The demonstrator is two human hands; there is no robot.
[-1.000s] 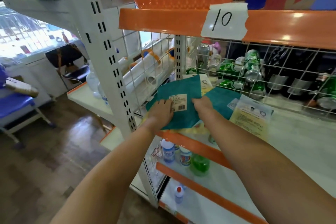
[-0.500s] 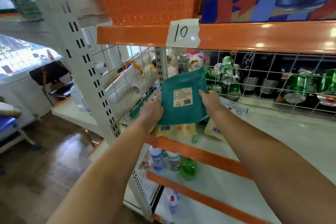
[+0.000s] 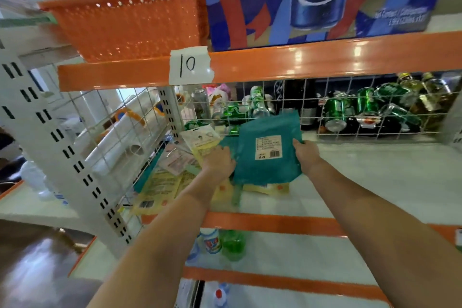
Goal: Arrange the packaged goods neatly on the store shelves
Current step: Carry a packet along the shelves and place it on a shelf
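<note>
Fingers of both hands mostly hidden behind the teal packet (image 3: pixel 267 150): left hand (image 3: pixel 218 160) grips its left edge, right hand (image 3: pixel 307 155) pinches its right edge. Label text too blurred to read. Packet held tilted just above the white shelf (image 3: pixel 375 177), over yellow packets (image 3: pixel 160 190) near the left wire grid. Green cans (image 3: pixel 335 112) behind the far mesh. Teal, flat, white barcode label centre.
</note>
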